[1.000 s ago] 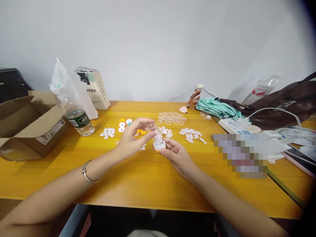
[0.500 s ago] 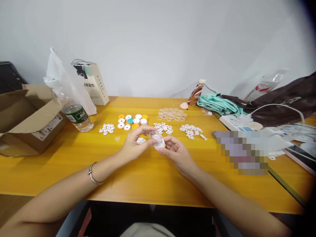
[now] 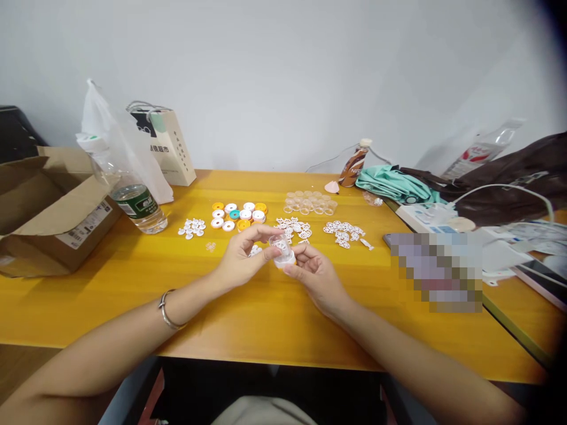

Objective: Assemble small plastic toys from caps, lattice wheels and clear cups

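Observation:
A small clear plastic container point(image 3: 280, 247) with a white and orange base is held tilted between both my hands above the table. My left hand point(image 3: 248, 252) grips its clear upper part with thumb and fingers. At the base, my right hand point(image 3: 316, 273) pinches the coloured ring. White pieces show inside the clear part. Behind my hands lie flat white cut-out pieces point(image 3: 293, 227), with another group of cut-out pieces point(image 3: 343, 231) to their right. White, orange and teal round caps point(image 3: 234, 216) sit behind my left hand. Partly hidden by that hand are small white pieces point(image 3: 255, 251).
Clear cups point(image 3: 310, 202) stand in rows at the back. White knobs point(image 3: 192, 228) and tiny clear rings point(image 3: 210, 246) lie left. A water bottle point(image 3: 137, 203) and cardboard box point(image 3: 57, 230) stand further left. Right are a coffee bottle point(image 3: 354, 164), green cloth point(image 3: 396, 185) and power strip point(image 3: 420, 217).
The container shifts very slightly between my fingers, and both hands keep their hold. The whole view has moved a little; the table items stay in place.

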`<action>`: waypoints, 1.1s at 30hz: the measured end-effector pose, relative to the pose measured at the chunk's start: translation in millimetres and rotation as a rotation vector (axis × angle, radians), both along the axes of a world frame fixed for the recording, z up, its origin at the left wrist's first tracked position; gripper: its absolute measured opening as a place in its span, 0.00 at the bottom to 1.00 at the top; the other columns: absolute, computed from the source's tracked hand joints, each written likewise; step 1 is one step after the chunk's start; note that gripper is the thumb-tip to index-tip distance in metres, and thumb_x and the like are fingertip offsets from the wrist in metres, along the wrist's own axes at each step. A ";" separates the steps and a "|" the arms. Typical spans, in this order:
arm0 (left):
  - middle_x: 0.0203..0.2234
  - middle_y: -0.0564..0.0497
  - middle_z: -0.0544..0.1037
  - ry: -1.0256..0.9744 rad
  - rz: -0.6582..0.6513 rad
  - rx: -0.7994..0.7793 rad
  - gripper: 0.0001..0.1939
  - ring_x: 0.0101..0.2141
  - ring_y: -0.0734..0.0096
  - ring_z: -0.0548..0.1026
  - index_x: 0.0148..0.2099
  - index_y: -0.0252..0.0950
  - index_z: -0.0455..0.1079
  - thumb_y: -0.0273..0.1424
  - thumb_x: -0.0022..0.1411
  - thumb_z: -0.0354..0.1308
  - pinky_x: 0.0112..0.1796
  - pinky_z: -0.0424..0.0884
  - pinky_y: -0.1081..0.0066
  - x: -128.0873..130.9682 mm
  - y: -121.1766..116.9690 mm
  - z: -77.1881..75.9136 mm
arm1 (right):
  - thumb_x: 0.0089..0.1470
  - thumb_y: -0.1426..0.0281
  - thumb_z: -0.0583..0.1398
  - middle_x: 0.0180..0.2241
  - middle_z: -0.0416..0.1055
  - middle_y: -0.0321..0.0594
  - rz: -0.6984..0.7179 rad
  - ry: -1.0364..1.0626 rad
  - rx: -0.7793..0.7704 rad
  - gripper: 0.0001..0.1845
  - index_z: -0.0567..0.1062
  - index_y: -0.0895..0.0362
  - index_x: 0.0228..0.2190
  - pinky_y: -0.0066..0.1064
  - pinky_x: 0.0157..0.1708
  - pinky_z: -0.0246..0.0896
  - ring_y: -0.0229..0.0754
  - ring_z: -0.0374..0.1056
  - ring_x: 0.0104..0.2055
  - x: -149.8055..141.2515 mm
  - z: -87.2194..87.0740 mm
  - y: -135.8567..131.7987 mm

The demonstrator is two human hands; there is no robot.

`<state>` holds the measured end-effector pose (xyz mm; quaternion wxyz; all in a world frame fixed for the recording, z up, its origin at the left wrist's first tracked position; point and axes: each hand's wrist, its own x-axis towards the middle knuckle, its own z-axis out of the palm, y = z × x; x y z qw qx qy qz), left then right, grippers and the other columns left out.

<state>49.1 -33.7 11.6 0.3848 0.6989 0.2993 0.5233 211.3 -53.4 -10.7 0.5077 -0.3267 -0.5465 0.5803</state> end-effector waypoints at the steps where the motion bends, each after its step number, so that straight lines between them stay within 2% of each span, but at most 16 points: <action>1: 0.35 0.47 0.74 -0.004 -0.001 -0.008 0.13 0.38 0.69 0.72 0.41 0.35 0.68 0.34 0.54 0.59 0.40 0.69 0.68 0.1 0.4 -0.6 | 0.41 0.65 0.65 0.29 0.70 0.33 0.005 0.002 -0.004 0.13 0.69 0.54 0.28 0.30 0.37 0.63 0.35 0.67 0.31 -0.1 -0.3 -0.1; 4: 0.33 0.48 0.74 -0.009 0.015 -0.021 0.12 0.35 0.71 0.72 0.39 0.35 0.68 0.34 0.53 0.60 0.38 0.68 0.69 0.9 1.8 -4.2 | 0.42 0.65 0.65 0.28 0.70 0.33 -0.007 0.004 -0.002 0.12 0.68 0.54 0.28 0.29 0.35 0.63 0.34 0.66 0.30 -1.3 -0.5 -1.2; 8: 0.29 0.51 0.72 -0.020 0.047 -0.037 0.12 0.31 0.74 0.70 0.36 0.34 0.66 0.33 0.50 0.63 0.36 0.67 0.70 3.0 2.1 -8.3 | 0.40 0.68 0.66 0.31 0.71 0.35 -0.076 -0.021 0.023 0.13 0.68 0.54 0.28 0.30 0.37 0.63 0.36 0.67 0.35 -3.4 0.2 -3.5; 12: 0.30 0.50 0.73 -0.023 0.046 -0.061 0.12 0.33 0.73 0.70 0.36 0.34 0.67 0.33 0.51 0.62 0.38 0.66 0.71 3.8 1.8 -6.9 | 0.39 0.70 0.67 0.30 0.71 0.34 -0.096 0.000 0.001 0.13 0.69 0.55 0.28 0.28 0.37 0.62 0.35 0.67 0.34 -3.5 0.4 -3.9; 14: 0.32 0.49 0.73 -0.053 -0.018 -0.097 0.12 0.35 0.72 0.71 0.39 0.34 0.68 0.32 0.53 0.61 0.39 0.66 0.70 3.1 2.2 -5.3 | 0.39 0.70 0.67 0.28 0.71 0.32 -0.059 0.061 -0.055 0.12 0.70 0.55 0.27 0.26 0.35 0.62 0.33 0.66 0.32 -2.7 0.7 -3.1; 16: 0.36 0.47 0.74 -0.107 -0.143 -0.164 0.13 0.37 0.70 0.71 0.43 0.35 0.68 0.32 0.55 0.58 0.40 0.67 0.70 2.1 2.9 -4.2 | 0.42 0.68 0.66 0.27 0.71 0.32 0.030 0.150 -0.143 0.09 0.70 0.56 0.26 0.26 0.35 0.62 0.33 0.67 0.30 -1.9 1.7 -2.4; 18: 0.41 0.46 0.73 -0.166 -0.285 -0.237 0.14 0.41 0.67 0.71 0.47 0.37 0.67 0.33 0.58 0.55 0.41 0.66 0.69 1.4 3.6 -4.0 | 0.43 0.67 0.65 0.29 0.72 0.34 0.124 0.231 -0.222 0.09 0.71 0.56 0.27 0.27 0.37 0.63 0.33 0.68 0.31 -1.6 3.6 -2.0; 20: 0.46 0.46 0.71 -0.211 -0.353 -0.273 0.14 0.45 0.65 0.69 0.49 0.39 0.66 0.34 0.60 0.53 0.44 0.65 0.68 0.7 4.3 -3.7 | 0.44 0.67 0.64 0.31 0.72 0.35 0.170 0.278 -0.259 0.09 0.72 0.56 0.29 0.27 0.39 0.62 0.33 0.68 0.33 -2.6 6.8 -1.9; 22: 0.47 0.46 0.70 -0.236 -0.329 -0.265 0.15 0.46 0.65 0.68 0.48 0.39 0.67 0.35 0.59 0.55 0.43 0.65 0.70 -0.6 5.3 -2.2 | 0.44 0.69 0.64 0.31 0.72 0.34 0.175 0.301 -0.265 0.08 0.73 0.56 0.30 0.26 0.40 0.62 0.33 0.68 0.34 -5.5 11.4 -2.0; 25: 0.43 0.46 0.72 -0.284 -0.289 -0.271 0.17 0.41 0.66 0.70 0.49 0.38 0.67 0.35 0.57 0.57 0.37 0.66 0.72 -3.9 6.6 4.3 | 0.45 0.70 0.64 0.31 0.72 0.34 0.182 0.335 -0.260 0.07 0.74 0.56 0.31 0.25 0.40 0.62 0.33 0.68 0.36 -12.1 19.7 -1.7; 29: 0.43 0.44 0.72 -0.379 -0.406 -0.409 0.25 0.40 0.64 0.71 0.57 0.41 0.57 0.39 0.58 0.55 0.35 0.67 0.70 -5.1 6.3 14.6 | 0.45 0.70 0.64 0.35 0.72 0.35 0.173 0.389 -0.224 0.10 0.74 0.55 0.34 0.25 0.40 0.62 0.33 0.68 0.37 -19.9 27.6 1.0; 30: 0.44 0.44 0.71 -0.407 -0.390 -0.406 0.27 0.40 0.65 0.71 0.56 0.41 0.57 0.41 0.57 0.56 0.35 0.67 0.70 -3.9 6.0 15.6 | 0.45 0.70 0.64 0.36 0.72 0.35 0.158 0.401 -0.213 0.10 0.74 0.54 0.34 0.25 0.41 0.62 0.33 0.67 0.37 -21.0 28.1 1.7; 33: 0.39 0.48 0.72 -0.477 -0.222 -0.337 0.24 0.35 0.71 0.72 0.49 0.40 0.62 0.39 0.51 0.62 0.32 0.67 0.74 2.5 4.8 14.3 | 0.44 0.70 0.64 0.36 0.72 0.35 0.125 0.421 -0.184 0.11 0.74 0.54 0.34 0.25 0.41 0.62 0.32 0.67 0.37 -21.9 25.6 3.2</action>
